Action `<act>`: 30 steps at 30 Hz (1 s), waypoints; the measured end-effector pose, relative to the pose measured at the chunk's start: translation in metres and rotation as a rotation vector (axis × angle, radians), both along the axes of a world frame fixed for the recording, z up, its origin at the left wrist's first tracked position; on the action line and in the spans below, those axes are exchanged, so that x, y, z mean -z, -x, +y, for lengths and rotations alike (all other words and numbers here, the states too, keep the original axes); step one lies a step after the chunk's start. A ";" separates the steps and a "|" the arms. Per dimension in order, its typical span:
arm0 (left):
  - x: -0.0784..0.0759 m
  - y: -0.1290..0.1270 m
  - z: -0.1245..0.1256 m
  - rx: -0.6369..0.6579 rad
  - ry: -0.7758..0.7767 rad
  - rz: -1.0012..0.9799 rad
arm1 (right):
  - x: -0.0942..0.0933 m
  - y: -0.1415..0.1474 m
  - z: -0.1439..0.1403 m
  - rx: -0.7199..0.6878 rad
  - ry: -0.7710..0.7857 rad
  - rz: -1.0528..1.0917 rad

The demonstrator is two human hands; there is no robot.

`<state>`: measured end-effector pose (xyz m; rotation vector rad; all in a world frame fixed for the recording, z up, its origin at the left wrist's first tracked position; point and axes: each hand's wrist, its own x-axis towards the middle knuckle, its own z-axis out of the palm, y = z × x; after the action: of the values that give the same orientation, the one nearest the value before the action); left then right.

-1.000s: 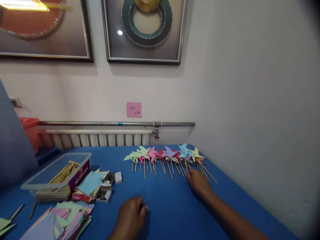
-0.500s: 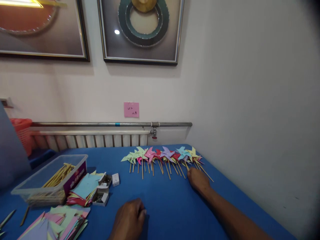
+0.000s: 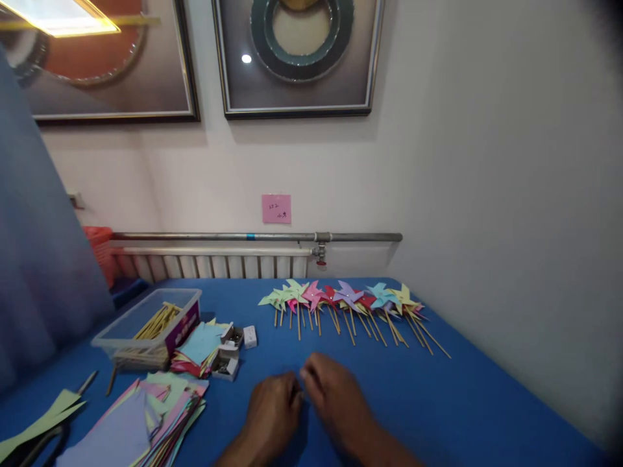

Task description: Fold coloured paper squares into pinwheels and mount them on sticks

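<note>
Close together low over the blue table [image 3: 438,402], my left hand [image 3: 273,412] and my right hand [image 3: 338,399] almost meet at the fingertips. Both have their fingers curled in; anything inside them is hidden from this side. Beyond them lies a row of paper pinwheels on thin sticks, among them a purple pinwheel [image 3: 349,294], a pink pinwheel [image 3: 313,294], a light blue pinwheel [image 3: 382,296] and a yellow pinwheel [image 3: 405,296]. Their sticks point toward me. Neither hand touches the row.
Left of my hands stand small white boxes of metal bits [image 3: 225,364], coloured paper squares [image 3: 203,342] and a clear plastic box [image 3: 182,298] holding sticks. Nearer lies a pile of cut paper [image 3: 117,425], with scissors [image 3: 46,441] partly under green paper. A wall [image 3: 511,259] borders the right.
My right hand has left the right end of the pinwheel row and come back beside my left hand. The view has swung left, showing more of the papers and scissors.
</note>
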<state>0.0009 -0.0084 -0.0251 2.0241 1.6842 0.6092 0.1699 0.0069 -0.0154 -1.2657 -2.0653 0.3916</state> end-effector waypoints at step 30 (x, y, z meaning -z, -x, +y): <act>-0.056 0.155 0.019 -0.531 0.080 0.481 | 0.047 0.045 -0.022 -0.146 0.385 0.373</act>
<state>-0.1542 0.0108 0.0313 1.7531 2.5218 0.2049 0.1246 -0.0151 -0.0622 -1.1466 -1.8146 1.0506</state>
